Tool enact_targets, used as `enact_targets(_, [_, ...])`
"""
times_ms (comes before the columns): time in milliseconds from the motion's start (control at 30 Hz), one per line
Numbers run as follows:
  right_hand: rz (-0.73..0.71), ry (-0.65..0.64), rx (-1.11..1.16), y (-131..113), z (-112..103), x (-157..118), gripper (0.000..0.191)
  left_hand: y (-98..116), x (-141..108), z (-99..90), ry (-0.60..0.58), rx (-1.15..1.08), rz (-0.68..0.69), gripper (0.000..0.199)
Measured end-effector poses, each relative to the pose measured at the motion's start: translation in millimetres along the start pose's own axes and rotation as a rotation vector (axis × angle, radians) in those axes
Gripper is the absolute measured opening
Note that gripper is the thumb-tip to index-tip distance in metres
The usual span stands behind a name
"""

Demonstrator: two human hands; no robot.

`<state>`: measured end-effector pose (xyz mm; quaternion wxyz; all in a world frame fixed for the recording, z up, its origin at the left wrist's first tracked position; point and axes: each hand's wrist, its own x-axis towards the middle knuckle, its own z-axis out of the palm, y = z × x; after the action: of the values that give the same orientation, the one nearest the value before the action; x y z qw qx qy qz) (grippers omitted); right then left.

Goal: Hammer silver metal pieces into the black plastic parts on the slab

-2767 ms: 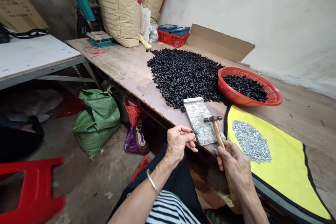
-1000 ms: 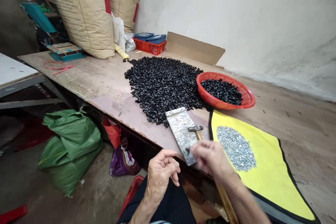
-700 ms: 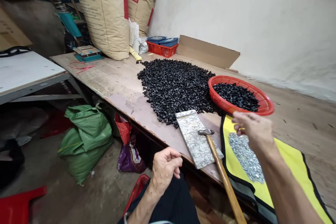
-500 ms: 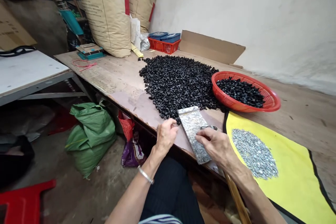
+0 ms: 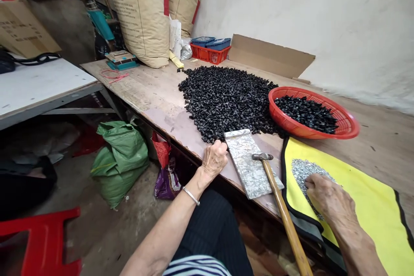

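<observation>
At the near edge of a heap of small black parts (image 5: pixel 226 99), my left hand (image 5: pixel 214 158) is closed, its fingertips touching the parts; what it holds, if anything, is hidden. My right hand (image 5: pixel 331 198) is closed too, with its fingertips down in a pile of small silvery pieces (image 5: pixel 300 170) on a yellow cloth (image 5: pixel 365 198). Between the hands lies a flat, speckled metal plate (image 5: pixel 249 168). A hammer (image 5: pixel 274 185) rests across it, its head on the plate and its wooden handle pointing toward me.
A red basket (image 5: pixel 351 123) with black parts stands right of the heap. Large paper sacks (image 5: pixel 142 17), a red crate with blue boxes (image 5: pixel 210 54) and a cardboard sheet (image 5: pixel 271 56) are at the back. A green sack (image 5: pixel 121 159) and a red stool (image 5: pixel 45 241) are on the floor.
My right hand has moved right, from over the plate to the silvery pile. My left hand has closed in on the heap's near edge. The view has shifted slightly left.
</observation>
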<state>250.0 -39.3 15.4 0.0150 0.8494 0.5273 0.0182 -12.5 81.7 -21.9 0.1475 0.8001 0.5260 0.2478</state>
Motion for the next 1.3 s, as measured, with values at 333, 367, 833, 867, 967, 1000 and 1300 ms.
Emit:
enact_targets(333, [0.013,-0.025,0.043,12,-4,6,0.020,-1,3,-10.9,0.209,-0.915,-0.352,0.008])
enact_targets(367, [0.026,-0.019,0.038,12,-3,6,0.019,1,4,-13.5,0.196,-1.074,-0.409,0.010])
enact_targets(833, [-0.034,0.023,0.020,18,2,-1,0.020,51,-11,-29.5,-0.070,-1.947,-0.777,0.006])
enact_targets(867, [-0.049,0.022,0.021,19,3,-1,0.018,55,-16,-30.0,-0.072,-1.962,-0.792,0.005])
enact_targets(967, [-0.066,0.037,0.029,19,4,0,0.018,62,-30,-32.6,-0.077,-1.985,-0.795,0.010])
enact_targets(1000, [-0.063,0.046,0.031,19,3,0,0.019,63,-34,-33.6,-0.083,-1.979,-0.789,0.011])
enact_targets(1300, [0.051,0.135,0.092,26,-4,-4,0.015,63,-62,-32.1,-0.159,-1.928,-0.715,0.013])
